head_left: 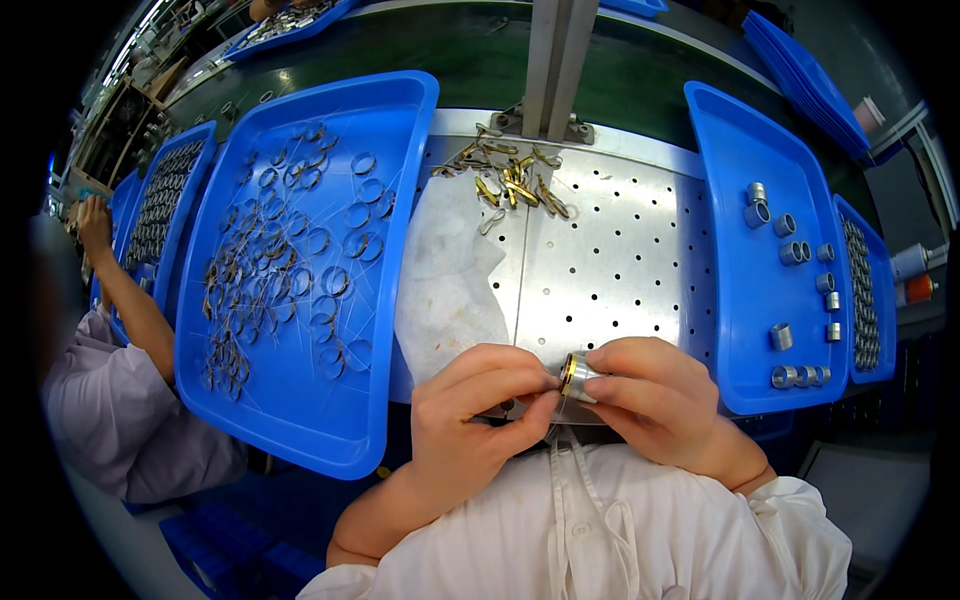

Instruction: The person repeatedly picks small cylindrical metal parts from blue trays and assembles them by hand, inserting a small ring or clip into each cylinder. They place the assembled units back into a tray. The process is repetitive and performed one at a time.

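Observation:
Near the front edge of the perforated metal plate (640,260), my right hand (655,395) grips a short silver metal cylinder (582,380) between thumb and fingers. A gold-coloured wire coil (567,376) shows at the cylinder's left end. My left hand (480,400) is closed, its fingertips pinched together at the coil's edge; exactly which part they hold is hidden. Fine wires hang below the fingertips. Left of the plate, a large blue tray (408,200) carries many ring-shaped coils (270,230) with thin wire ends. Several silver cylinders (782,337) lie in the blue tray (740,390) at right.
Gold and silver clip-like metal pieces (515,183) are heaped at the plate's back, beside a white cloth (450,270). A metal post (555,70) rises behind. Filled trays (205,150) stand farther left, where another person's arm (135,300) reaches; another tray (880,240) is far right.

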Demonstrator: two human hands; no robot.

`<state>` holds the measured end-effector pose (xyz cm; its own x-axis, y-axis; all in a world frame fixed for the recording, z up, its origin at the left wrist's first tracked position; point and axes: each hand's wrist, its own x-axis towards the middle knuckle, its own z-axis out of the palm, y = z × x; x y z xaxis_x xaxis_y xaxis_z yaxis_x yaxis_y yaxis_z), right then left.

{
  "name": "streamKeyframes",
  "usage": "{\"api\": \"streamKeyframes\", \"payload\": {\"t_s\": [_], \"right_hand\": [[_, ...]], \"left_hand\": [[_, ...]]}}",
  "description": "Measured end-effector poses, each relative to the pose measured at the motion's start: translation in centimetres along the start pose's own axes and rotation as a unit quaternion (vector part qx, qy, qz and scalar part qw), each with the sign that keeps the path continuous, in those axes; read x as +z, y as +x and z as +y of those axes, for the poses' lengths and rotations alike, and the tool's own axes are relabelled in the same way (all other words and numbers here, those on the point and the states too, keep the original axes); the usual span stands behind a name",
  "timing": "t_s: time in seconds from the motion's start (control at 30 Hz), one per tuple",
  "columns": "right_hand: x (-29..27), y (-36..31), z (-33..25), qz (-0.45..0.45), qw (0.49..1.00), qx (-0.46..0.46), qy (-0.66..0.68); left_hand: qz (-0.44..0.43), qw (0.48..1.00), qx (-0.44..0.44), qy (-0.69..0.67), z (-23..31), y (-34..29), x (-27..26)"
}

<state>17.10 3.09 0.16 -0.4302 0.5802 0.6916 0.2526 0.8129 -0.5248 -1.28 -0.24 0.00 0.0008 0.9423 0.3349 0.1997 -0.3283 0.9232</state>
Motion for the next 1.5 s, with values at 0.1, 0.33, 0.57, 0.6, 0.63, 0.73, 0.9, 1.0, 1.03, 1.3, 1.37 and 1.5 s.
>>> {"api": "streamKeyframes", "payload": {"t_s": [0.1,0.33,0.57,0.6,0.63,0.73,0.9,1.0,1.03,1.3,1.37,1.5], "right_hand": [[0.0,0.0,0.1,-0.003,1.000,-0.021,-0.012],[-0.3,-0.1,0.1,-0.021,0.999,-0.039,-0.019],[-0.2,-0.3,0.0,0.003,1.000,0.005,-0.002],[-0.2,-0.3,0.0,0.006,1.000,0.005,-0.003],[-0.2,-0.3,0.0,0.005,1.000,0.001,-0.005],[-0.3,-0.3,0.0,0.002,1.000,-0.012,-0.009],[-0.4,0.0,0.0,-0.009,0.999,-0.040,-0.002],[-0.2,-0.1,-0.2,0.011,1.000,-0.015,-0.003],[-0.2,0.0,-0.4,0.010,1.000,0.007,0.004],[-0.6,-0.1,-0.4,0.005,0.999,0.045,0.007],[-0.6,-0.3,-0.2,0.004,0.999,0.037,0.003],[-0.4,-0.1,-0.3,0.008,1.000,0.026,0.013]], "left_hand": [[0.000,1.000,-0.005,0.006,0.0,-0.1,0.1],[0.016,0.996,0.051,0.076,0.2,-0.1,0.2],[0.018,0.998,0.033,0.049,0.3,0.0,0.4],[0.022,0.999,0.019,0.036,0.3,0.0,0.4],[0.019,0.999,0.021,0.034,0.2,0.0,0.4],[0.010,0.999,0.023,0.030,0.0,-0.1,0.5],[0.013,0.998,0.031,0.045,0.1,-0.1,0.4],[0.015,0.997,0.049,0.060,0.2,0.0,0.4],[0.017,0.996,0.056,0.062,0.2,0.1,0.5],[0.015,0.995,0.067,0.073,0.2,0.2,0.4],[0.009,0.998,0.047,0.041,0.0,0.3,0.2],[-0.018,1.000,0.024,0.005,0.1,0.5,0.0]]}}
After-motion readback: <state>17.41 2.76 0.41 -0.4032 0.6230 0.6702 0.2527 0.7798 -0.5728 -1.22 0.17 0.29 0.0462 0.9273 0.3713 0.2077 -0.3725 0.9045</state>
